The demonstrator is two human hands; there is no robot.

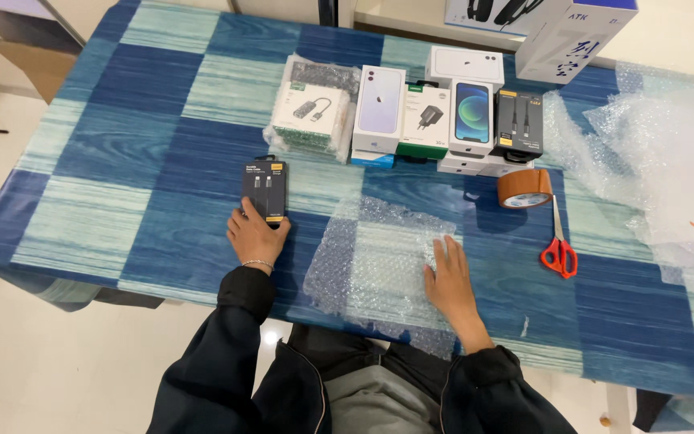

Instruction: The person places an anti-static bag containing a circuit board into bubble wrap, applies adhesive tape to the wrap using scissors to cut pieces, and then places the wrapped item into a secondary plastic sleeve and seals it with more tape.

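Now, 2 hands on the bench.
My left hand point(256, 233) grips the black cable box point(264, 190), long axis pointing away from me; my right hand point(448, 277) lies flat on the bubble wrap sheet point(371, 257) near the front edge.

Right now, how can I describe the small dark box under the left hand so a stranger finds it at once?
On the blue checked table, look in front of the row of product boxes, toward the left. The small dark box lies alone there, with the left hand on its near end. Unlike its neighbours, it stands apart and has an orange corner.
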